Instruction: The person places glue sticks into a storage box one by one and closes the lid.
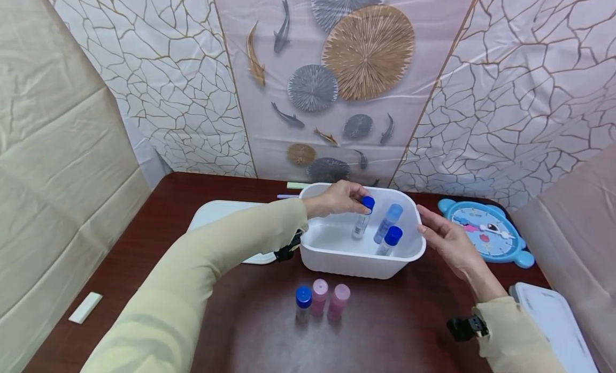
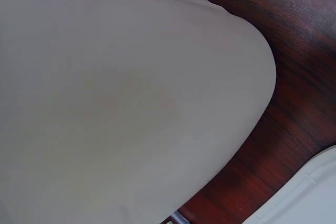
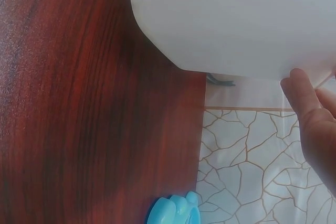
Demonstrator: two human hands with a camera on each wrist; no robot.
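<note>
Head view: the left hand (image 1: 337,198) is seen reaching over the far rim of a white tub (image 1: 358,263), its fingers curled round the blue cap of a clear bottle (image 1: 362,219) that stands nearly upright inside the tub, directly below the fingertips. Two more blue-capped bottles (image 1: 389,231) are leaned against the tub wall, just beyond those fingers toward the right hand (image 1: 449,240), which is held with fingers straight and relaxed, its thumb at the tub's rim, nothing gripped. Three small bottles (image 1: 320,299), one blue-capped and two pink, are stood together on the dark wooden table (image 1: 159,239), near the wrists. Left wrist view: only a pale sleeve (image 2: 121,98) and table are shown; the fingers cannot be seen. Right wrist view: straight fingertips (image 3: 307,106) are shown touching the tub's outer wall (image 3: 236,19), with a blue toy clock (image 3: 176,211) below them.
</note>
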